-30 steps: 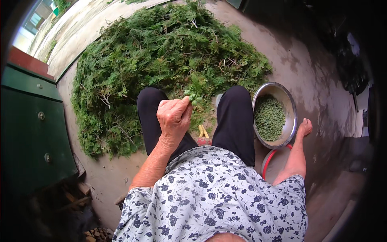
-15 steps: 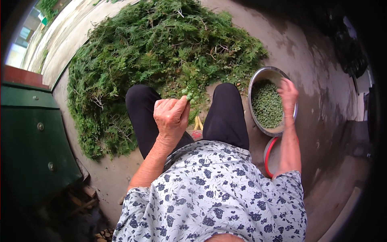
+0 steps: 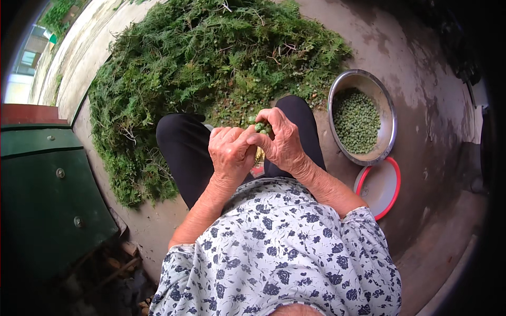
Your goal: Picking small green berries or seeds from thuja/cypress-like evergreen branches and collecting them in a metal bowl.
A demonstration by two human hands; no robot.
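Note:
My left hand (image 3: 230,152) is closed, gripping a sprig whose stem is hidden in the fingers. Small green cones (image 3: 262,127) show at its tip, between my two hands. Thumb and fingers of my right hand (image 3: 282,139) are curled round these cones, right against the left hand. To the right stands a steel bowl (image 3: 391,126), partly filled with loose green cones (image 3: 356,121). Beyond my knees lies a wide heap of cut evergreen branches (image 3: 200,68).
A shallow container with a red rim (image 3: 396,184) sits just nearer than the bowl. On the left is a dark green panelled box (image 3: 47,189), with wood pieces (image 3: 118,266) below it. The ground (image 3: 427,137) is concrete with damp patches.
My right hand has come from over the steel bowl to the middle and closed on the cones at the left hand. The left hand has shifted slightly to the right.

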